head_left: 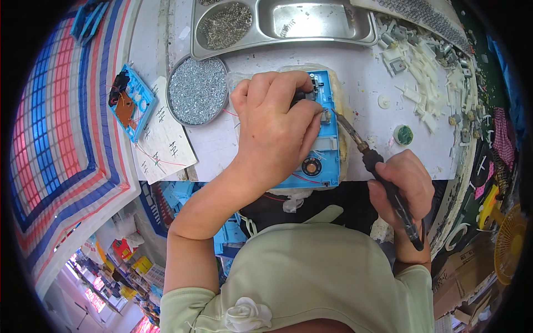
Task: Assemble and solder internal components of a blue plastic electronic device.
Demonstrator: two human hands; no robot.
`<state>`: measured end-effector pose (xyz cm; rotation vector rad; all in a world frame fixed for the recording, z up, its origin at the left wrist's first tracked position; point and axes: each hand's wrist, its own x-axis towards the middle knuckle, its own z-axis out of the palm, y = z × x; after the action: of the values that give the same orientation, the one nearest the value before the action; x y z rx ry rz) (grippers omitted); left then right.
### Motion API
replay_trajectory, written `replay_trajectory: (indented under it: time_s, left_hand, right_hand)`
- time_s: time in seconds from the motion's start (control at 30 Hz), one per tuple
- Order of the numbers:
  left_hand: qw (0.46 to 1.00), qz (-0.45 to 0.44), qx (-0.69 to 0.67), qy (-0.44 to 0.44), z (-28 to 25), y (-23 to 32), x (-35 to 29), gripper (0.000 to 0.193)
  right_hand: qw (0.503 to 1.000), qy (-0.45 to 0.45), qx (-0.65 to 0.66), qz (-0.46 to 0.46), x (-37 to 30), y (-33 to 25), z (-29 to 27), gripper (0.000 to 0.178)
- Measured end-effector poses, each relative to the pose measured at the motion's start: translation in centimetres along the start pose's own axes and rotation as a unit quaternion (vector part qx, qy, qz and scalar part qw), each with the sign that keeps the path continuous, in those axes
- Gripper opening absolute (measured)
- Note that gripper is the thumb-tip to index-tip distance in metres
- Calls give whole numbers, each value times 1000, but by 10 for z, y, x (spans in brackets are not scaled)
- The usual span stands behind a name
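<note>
A light blue plastic casing (331, 132) with small parts inside lies on a padded, plastic-wrapped support (345, 161) at the table's near edge. A small round black speaker (311, 166) sits in its lower end. My left hand (276, 119) is closed over the casing's left side, thumb and fingers bent together around a dark part mostly hidden under them. In my right hand (408, 183) is a soldering iron (394, 200) with a black handle, gripped and slanting up to the left. Its metal tip reaches the casing's right edge, close to my left thumb; contact is unclear.
A round dish of small silvery pieces (197, 90) and a metal compartment tray (311, 40) with springs stand beyond. White plastic parts (422, 83) heap at right, near a small green-filled round container (403, 135). Another wired blue casing (132, 104) lies left, beside a marked sheet (166, 150).
</note>
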<state>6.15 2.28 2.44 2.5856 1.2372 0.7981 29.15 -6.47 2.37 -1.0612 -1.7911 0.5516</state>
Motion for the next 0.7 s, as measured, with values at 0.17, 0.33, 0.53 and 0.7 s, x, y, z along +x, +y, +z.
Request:
replay_trajectory:
  time_s: [0.17, 0.33, 0.53, 0.7]
  left_hand:
    - [1000, 3, 1, -2, 0, 0, 1, 18]
    - [1000, 3, 4, -6, -2, 1, 2, 17]
    - [1000, 1, 1, 0, -1, 0, -1, 18]
    - [1000, 3, 0, 3, -1, 0, -1, 18]
  right_hand:
    - [1000, 8, 8, 12, -3, 0, -4, 35]
    - [1000, 15, 17, 15, -4, 1, -4, 34]
    - [999, 27, 14, 19, -7, 3, -6, 33]
    - [999, 33, 21, 20, -7, 3, -7, 31]
